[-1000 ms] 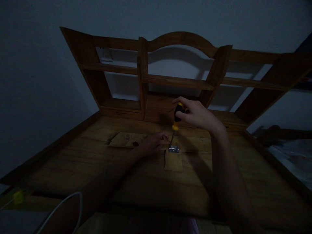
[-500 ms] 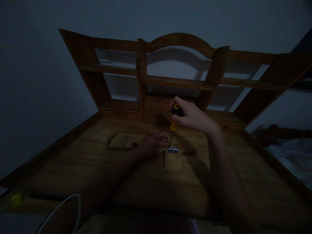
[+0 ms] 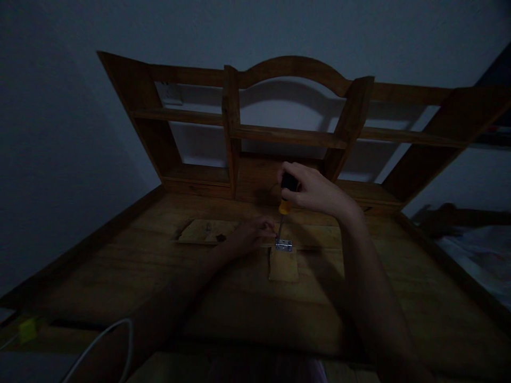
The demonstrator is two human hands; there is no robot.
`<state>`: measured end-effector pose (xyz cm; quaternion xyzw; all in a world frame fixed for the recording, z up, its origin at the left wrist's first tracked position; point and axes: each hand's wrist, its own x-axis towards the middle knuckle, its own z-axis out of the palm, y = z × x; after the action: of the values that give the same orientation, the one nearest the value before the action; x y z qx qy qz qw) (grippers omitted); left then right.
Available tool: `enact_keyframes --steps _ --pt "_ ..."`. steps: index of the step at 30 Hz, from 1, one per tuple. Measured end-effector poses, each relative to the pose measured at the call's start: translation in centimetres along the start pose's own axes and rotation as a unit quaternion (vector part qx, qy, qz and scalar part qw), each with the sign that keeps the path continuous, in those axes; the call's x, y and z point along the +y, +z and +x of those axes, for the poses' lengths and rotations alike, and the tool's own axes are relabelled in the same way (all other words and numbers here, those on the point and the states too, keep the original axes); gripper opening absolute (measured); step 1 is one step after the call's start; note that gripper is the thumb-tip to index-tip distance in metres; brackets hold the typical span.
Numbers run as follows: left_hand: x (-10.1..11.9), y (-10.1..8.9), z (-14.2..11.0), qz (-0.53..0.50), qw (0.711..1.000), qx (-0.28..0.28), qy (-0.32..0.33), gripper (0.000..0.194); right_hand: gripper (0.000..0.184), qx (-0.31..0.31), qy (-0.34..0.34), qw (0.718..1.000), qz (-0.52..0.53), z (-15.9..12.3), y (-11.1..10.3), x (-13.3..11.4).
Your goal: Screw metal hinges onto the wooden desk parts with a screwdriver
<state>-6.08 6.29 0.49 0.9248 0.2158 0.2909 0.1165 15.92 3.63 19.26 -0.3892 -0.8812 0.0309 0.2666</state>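
My right hand (image 3: pixel 309 185) is closed round the black and yellow handle of a screwdriver (image 3: pixel 285 206), which stands nearly upright. The tip meets the left side of a small shiny metal hinge (image 3: pixel 283 245). That hinge sits where a long wooden strip (image 3: pixel 315 235) and a small wooden block (image 3: pixel 283 266) come together. Just left of the screwdriver tip, my left hand (image 3: pixel 255 234) lies over the strip, fingers bent and pinched together. What they grip, if anything, is too dark to make out.
Behind my hands rises a wooden shelf unit (image 3: pixel 287 134) with an arched top, attached to the desk top (image 3: pixel 136 255). A dark spot marks the strip's left part. At the lower left are a white cable (image 3: pixel 130 340) and a yellow object (image 3: pixel 27 330).
My right hand has turned slightly with the screwdriver, and the yellow end of its handle is now covered. My left hand stays beside the hinge.
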Motion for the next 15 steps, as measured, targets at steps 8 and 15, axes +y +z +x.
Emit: enact_keyframes --steps 8,15 --pt "-0.18 0.14 -0.14 0.006 1.0 0.003 -0.005 0.039 0.013 0.018 -0.011 1.0 -0.009 -0.03 -0.01 -0.23" --pt "-0.66 0.4 -0.27 -0.002 1.0 0.001 0.012 0.042 0.018 0.015 -0.005 1.0 0.007 -0.01 0.18 -0.35"
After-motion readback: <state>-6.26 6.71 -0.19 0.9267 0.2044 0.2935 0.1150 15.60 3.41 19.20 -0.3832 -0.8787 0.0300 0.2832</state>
